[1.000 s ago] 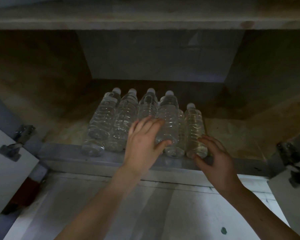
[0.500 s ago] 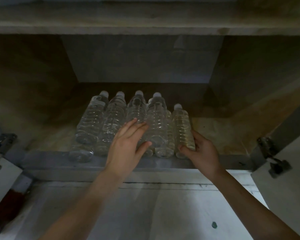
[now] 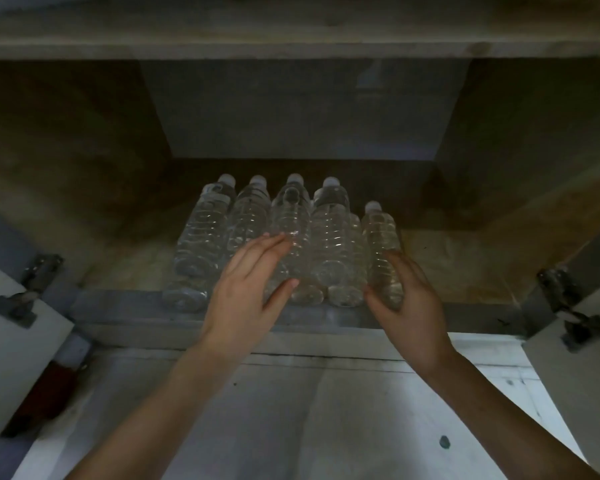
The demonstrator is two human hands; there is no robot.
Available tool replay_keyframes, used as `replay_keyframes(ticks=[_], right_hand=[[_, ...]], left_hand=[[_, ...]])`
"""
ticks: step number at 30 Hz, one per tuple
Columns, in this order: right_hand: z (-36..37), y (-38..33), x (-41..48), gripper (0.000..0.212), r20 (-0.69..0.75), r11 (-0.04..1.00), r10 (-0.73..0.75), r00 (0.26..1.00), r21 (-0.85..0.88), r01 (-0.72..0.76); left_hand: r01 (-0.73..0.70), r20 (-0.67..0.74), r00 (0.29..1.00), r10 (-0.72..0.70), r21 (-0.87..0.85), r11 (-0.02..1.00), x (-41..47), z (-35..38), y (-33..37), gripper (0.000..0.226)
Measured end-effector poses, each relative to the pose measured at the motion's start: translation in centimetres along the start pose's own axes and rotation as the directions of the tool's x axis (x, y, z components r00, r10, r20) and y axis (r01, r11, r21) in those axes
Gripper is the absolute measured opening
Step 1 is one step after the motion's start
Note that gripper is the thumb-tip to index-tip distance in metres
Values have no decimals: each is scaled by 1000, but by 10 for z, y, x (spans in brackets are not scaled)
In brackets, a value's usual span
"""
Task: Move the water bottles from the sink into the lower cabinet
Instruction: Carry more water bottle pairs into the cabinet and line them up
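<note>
Head view: the water bottles [image 3: 329, 237] lie on their sides in the lower cabinet [image 3: 447, 261], packed side by side with their caps pointing to the back. Five white caps show. More bottles lie beneath them, and their number cannot be told. The left hand [image 3: 246, 289] rests on the middle bottles, fingers [image 3: 264, 244] straight and released. The right hand [image 3: 413, 299] is grasping the rightmost bottle [image 3: 381, 233], thumb on its near end. Two door hinges show, one left hinge [image 3: 25, 292] and one right hinge [image 3: 568, 306].
</note>
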State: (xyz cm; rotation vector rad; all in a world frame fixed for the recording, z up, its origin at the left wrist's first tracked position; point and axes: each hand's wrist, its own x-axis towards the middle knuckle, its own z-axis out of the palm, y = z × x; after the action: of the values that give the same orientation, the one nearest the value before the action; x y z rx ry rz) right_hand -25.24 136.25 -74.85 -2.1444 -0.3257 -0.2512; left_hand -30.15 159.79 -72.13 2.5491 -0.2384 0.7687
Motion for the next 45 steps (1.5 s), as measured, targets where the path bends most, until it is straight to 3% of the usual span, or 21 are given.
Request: replay_keyframes(ticks=[7,10,12,17,21,28,40,45], right_hand=[[20,-11,-15,59,29,998,-42,999,-39,44],[27,-17,-29,39,-105,996,-82,991,-56,76],[40,-22,-42,29,-130,991,-115,985,-86,104],[83,-37,-50,36,44,960,-208,977,-182,212],[112,-56,-39,47,87,950,-221,971,-205,235],[137,-59,-28,46,-41,939,-232,972,-272,212],[147,-58,-7,15,-185,943,-273,944,-247,224],[149,-55,-7,12,-200,931,-313,929,-261,257]], left_hand=[[256,-241,934,-265,-66,964,-55,-35,-48,53],[438,-171,877,-449,-98,894,-75,-37,-73,61],[480,-128,863,-489,-97,872,-84,-36,-86,61],[555,3,828,-561,-154,818,-86,-34,-109,66],[555,38,826,-562,-230,800,-79,-34,-126,68],[526,78,843,-532,-323,787,-70,-31,-140,62],[542,102,832,-546,-366,757,-60,-25,-150,65],[539,117,837,-535,-350,766,-52,-26,-150,64]])
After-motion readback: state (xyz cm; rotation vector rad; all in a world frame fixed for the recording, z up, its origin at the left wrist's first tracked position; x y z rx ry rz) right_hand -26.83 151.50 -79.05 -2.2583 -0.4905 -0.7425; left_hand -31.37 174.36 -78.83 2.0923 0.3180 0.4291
